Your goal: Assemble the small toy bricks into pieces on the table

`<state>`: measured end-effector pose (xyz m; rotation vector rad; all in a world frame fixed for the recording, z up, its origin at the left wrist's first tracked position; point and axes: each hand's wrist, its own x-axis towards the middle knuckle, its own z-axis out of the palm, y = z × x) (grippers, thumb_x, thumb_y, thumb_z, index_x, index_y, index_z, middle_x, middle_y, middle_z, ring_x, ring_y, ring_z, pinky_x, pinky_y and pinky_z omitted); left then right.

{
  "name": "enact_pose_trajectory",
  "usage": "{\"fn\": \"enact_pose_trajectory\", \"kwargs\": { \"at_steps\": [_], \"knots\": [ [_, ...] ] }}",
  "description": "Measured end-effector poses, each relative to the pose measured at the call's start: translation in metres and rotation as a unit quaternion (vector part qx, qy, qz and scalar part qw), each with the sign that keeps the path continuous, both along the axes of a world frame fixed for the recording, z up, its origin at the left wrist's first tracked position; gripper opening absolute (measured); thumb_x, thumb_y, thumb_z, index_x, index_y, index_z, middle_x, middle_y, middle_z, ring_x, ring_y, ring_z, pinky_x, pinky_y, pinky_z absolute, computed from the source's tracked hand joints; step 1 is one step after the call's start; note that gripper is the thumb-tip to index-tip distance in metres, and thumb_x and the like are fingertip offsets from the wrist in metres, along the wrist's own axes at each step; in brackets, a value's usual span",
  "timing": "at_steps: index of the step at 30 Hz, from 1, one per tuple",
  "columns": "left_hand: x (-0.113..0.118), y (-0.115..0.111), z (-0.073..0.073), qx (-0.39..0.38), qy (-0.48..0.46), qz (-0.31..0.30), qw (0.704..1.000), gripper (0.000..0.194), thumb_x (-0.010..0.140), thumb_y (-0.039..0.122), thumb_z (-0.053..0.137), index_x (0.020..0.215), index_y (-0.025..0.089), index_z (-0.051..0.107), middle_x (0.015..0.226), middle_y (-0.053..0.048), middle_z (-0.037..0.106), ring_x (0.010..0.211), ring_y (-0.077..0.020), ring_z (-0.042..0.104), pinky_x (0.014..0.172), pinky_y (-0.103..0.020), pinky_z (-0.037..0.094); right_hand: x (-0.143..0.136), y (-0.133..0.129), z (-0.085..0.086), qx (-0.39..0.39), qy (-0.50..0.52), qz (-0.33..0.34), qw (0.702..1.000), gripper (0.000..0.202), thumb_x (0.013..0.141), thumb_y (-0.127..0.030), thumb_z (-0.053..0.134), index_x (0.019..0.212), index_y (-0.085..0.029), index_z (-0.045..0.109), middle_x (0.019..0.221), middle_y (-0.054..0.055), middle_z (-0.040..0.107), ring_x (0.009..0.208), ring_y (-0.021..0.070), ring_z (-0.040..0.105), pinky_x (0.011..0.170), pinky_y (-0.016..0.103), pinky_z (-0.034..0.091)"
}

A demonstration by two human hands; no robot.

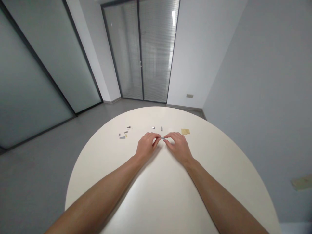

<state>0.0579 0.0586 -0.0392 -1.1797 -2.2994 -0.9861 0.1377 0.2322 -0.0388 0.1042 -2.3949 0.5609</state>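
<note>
Between my two hands is a small grey piece [162,138], too small to name more exactly. My left hand [147,143] pinches its left end with thumb and forefinger. At its right end my right hand [178,145] pinches it the same way. Just beyond the fingertips lies another small grey piece [161,128], upright in view on the tabletop. A little cluster of shiny metal bits [153,127] rests to the left of that piece. The fingertips partly cover the held piece.
A round white table [156,195] bears everything. Toward its left lie several small grey pieces [122,137], a small yellow piece [126,136] and dark thin bits [129,127]. Yellow paper-like squares [185,131] lie beyond my right hand. Glass doors [156,52] and walls stand behind.
</note>
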Motion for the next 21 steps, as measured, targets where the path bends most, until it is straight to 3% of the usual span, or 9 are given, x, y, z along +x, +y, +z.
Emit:
{"fn": "enact_pose_trajectory", "kwargs": {
  "at_steps": [21],
  "knots": [
    [-0.0044, 0.0015, -0.0055, 0.028, 0.056, -0.032, 0.998, 0.013, 0.098, 0.026, 0.055, 0.103, 0.022, 0.066, 0.095, -0.002, 0.073, 0.092, -0.0181, 0.064, 0.082, -0.031, 0.051, -0.0003, -0.001, 0.0002, 0.001, -0.006, -0.004, 1.0, 0.008, 0.091, -0.028, 0.066, 0.098, -0.025, 0.067, 0.102, 0.003, 0.073, 0.101, 0.0246, 0.063, 0.09, 0.041, 0.043]
  ]
}}
